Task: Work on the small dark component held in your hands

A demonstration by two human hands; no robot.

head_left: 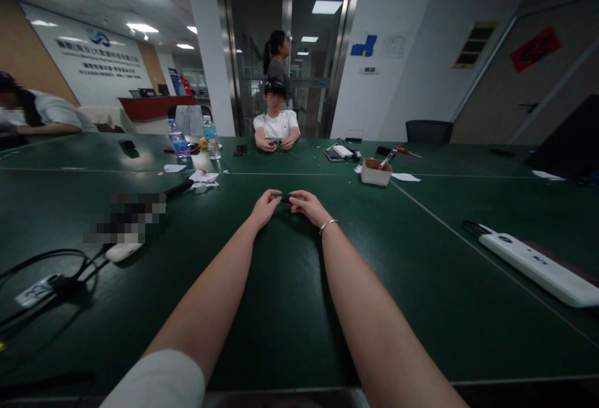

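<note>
Both arms reach forward over a dark green table (290,308). Between my hands is a small black object (285,198), too small to name. My left hand (266,207) pinches its left end with thumb and forefinger. From the other side, my right hand (307,206) grips its right end, fingers bent round it. A silver bracelet (328,226) circles my right wrist. The fingers cover much of the object.
A small open box (375,172) and two water bottles (211,138) stand across the table. White power banks lie left (123,251) and right (543,267), with black cables (70,283) at left. A person in white (277,124) sits opposite.
</note>
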